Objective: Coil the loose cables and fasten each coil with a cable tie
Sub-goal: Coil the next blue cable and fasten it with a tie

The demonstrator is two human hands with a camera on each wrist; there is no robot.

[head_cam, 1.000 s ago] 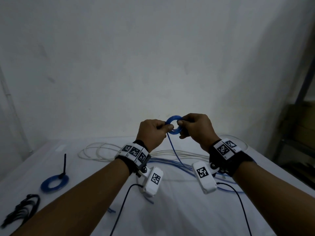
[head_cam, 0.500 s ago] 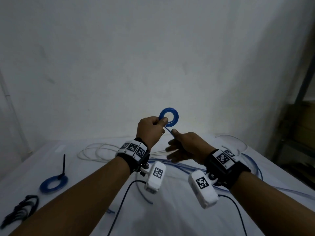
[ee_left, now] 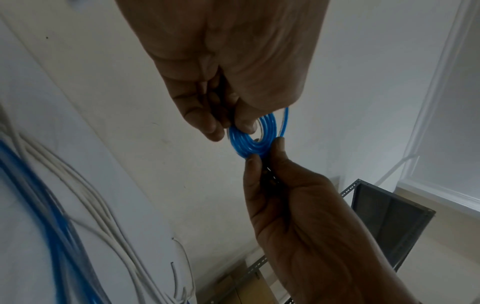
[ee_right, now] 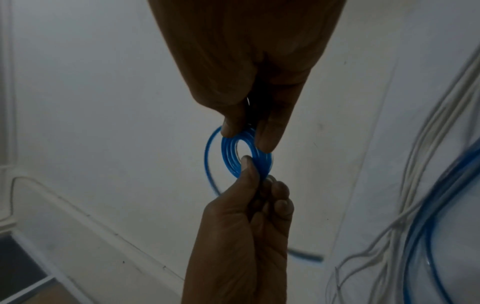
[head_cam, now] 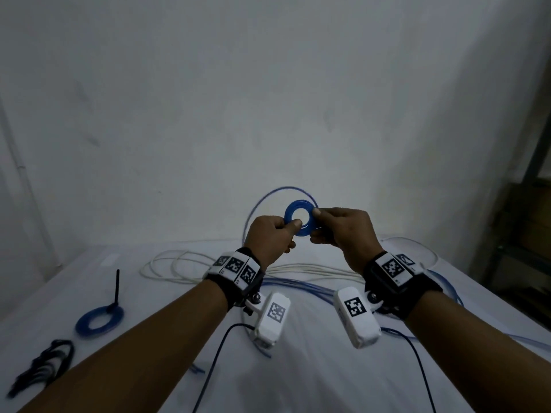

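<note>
Pinching blue coil [head_cam: 299,215], both hands [head_cam: 269,238] [head_cam: 343,234]; tied coil [head_cam: 99,319], white cables [head_cam: 179,265] on table [head_cam: 298,383]

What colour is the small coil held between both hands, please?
Blue coil; the right wrist view shows it best.

No readable words, numbers or brands anywhere, only black-and-white square code markers [head_cam: 233,265] on wristbands and wrist cameras

Left hand [head_cam: 272,236] and right hand [head_cam: 343,231] raised, fingertips pinching
</note>
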